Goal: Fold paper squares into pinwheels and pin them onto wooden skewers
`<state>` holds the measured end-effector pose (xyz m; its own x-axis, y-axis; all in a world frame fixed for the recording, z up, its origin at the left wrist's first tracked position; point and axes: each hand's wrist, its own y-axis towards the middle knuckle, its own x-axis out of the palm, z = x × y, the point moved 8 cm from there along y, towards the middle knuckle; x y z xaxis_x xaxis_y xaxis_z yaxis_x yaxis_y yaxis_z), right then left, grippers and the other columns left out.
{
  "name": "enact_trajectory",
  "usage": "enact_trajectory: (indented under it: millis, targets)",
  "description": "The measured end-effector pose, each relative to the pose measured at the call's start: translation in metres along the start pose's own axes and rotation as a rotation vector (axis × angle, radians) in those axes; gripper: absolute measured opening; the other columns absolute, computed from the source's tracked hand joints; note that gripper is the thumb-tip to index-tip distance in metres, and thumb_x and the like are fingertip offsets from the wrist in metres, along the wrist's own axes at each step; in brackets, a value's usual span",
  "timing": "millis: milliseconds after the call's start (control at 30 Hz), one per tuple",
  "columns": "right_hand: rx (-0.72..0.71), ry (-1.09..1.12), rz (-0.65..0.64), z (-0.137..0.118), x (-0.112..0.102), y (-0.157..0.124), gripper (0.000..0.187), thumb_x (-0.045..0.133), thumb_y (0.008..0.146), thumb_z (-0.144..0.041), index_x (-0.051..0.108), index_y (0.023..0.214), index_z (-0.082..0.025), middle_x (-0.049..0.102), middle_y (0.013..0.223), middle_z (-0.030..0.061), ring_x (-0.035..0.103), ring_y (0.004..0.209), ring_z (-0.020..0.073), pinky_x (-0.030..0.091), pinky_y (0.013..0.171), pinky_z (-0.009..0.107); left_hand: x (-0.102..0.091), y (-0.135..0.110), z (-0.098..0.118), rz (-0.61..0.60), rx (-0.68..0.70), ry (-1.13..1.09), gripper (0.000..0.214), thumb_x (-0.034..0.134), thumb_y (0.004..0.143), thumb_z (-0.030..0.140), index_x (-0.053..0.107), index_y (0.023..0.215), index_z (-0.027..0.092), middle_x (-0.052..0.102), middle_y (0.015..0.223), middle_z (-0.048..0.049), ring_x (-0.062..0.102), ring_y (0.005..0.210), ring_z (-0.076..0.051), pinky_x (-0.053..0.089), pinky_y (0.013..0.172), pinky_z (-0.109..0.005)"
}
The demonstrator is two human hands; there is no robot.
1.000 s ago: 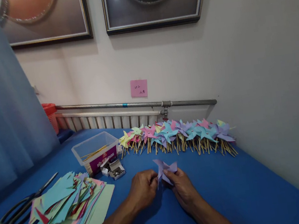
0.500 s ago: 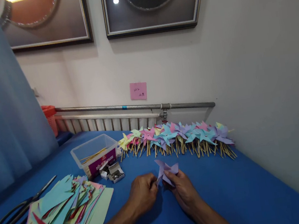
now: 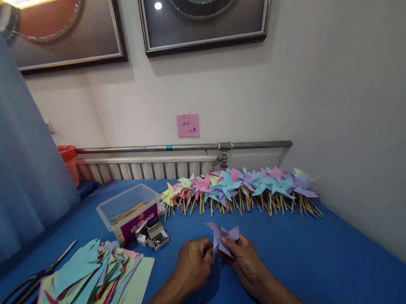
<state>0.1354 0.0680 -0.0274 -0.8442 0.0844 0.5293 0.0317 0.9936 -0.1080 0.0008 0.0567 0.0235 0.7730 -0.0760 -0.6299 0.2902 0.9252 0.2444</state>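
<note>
A purple paper pinwheel (image 3: 220, 237) is pinched in my right hand (image 3: 246, 259), with the thumb pressed on its front near the centre. Close against its left blade is my left hand (image 3: 194, 264), the fingers curled shut; what they hold, if anything, is hidden. No stick shows behind the pinwheel. Both hands are just above the blue tabletop (image 3: 310, 268). Beyond them, small open boxes of shiny metal pins (image 3: 159, 239) lie beside a clear plastic tub (image 3: 130, 210) with thin wooden sticks (image 3: 127, 212) inside.
A long row of finished pinwheels on sticks (image 3: 226, 185) lies along the back. To the left are a loose pile of cut coloured paper (image 3: 93, 283) and large black-handled scissors (image 3: 33, 289). A blue curtain (image 3: 6, 124) hangs far left; a metal rail (image 3: 142, 148) runs along the wall.
The camera has tilted slightly. My right hand and the pinwheel have shifted a little left, toward my left hand, and the pinwheel is turned slightly. My left hand has hardly moved.
</note>
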Motion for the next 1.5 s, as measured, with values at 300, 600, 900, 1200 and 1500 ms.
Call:
enact_trajectory:
  millis: [300, 600, 900, 1200, 1500]
  targets:
    - [-0.003, 0.008, -0.005, 0.0005, 0.0011, -0.0010, 0.041, 0.091, 0.057, -0.032, 0.074, 0.092, -0.019, 0.077, 0.089, 0.0042, 0.069, 0.082, 0.0211, 0.053, 0.078, 0.034, -0.0009, -0.0014, 0.0023, 0.001, 0.004, -0.010, 0.020, 0.045, 0.081, 0.012, 0.058, 0.067, 0.017, 0.058, 0.063, 0.0014, 0.051, 0.062, -0.012, 0.031, 0.060, -0.023]
    - [-0.015, 0.001, -0.004, -0.0009, 0.0018, -0.0015, 0.039, 0.091, 0.058, -0.032, 0.074, 0.092, -0.019, 0.076, 0.086, 0.0043, 0.069, 0.079, 0.0204, 0.053, 0.076, 0.033, -0.0002, -0.0012, 0.0027, -0.024, 0.002, -0.010, 0.021, 0.044, 0.082, 0.013, 0.060, 0.069, 0.017, 0.059, 0.064, 0.0007, 0.051, 0.062, -0.012, 0.031, 0.059, -0.023]
    - [-0.018, -0.008, 0.014, 0.0000, -0.0001, -0.0009, 0.041, 0.091, 0.058, -0.033, 0.073, 0.092, -0.017, 0.076, 0.084, 0.0042, 0.068, 0.077, 0.0198, 0.053, 0.076, 0.033, 0.0022, -0.0025, 0.0015, -0.015, -0.017, 0.002, 0.018, 0.045, 0.081, 0.013, 0.056, 0.067, 0.017, 0.054, 0.062, 0.0022, 0.048, 0.061, -0.012, 0.029, 0.058, -0.023]
    - [-0.027, -0.012, 0.046, 0.0007, -0.0033, 0.0012, 0.038, 0.091, 0.056, -0.032, 0.072, 0.086, -0.017, 0.075, 0.077, 0.0019, 0.066, 0.069, 0.0179, 0.052, 0.069, 0.030, 0.0027, -0.0025, 0.0020, -0.011, -0.003, 0.003, 0.017, 0.046, 0.081, 0.013, 0.052, 0.065, 0.017, 0.050, 0.061, 0.0033, 0.045, 0.060, -0.011, 0.027, 0.058, -0.023]
    - [-0.013, 0.018, 0.026, -0.0045, 0.0036, -0.0033, 0.037, 0.091, 0.056, -0.030, 0.071, 0.084, -0.016, 0.075, 0.076, 0.0026, 0.067, 0.069, 0.0180, 0.052, 0.071, 0.030, 0.0000, -0.0015, 0.0000, 0.024, -0.010, 0.006, 0.019, 0.045, 0.081, 0.013, 0.053, 0.064, 0.017, 0.053, 0.060, 0.0025, 0.047, 0.060, -0.011, 0.027, 0.058, -0.023]
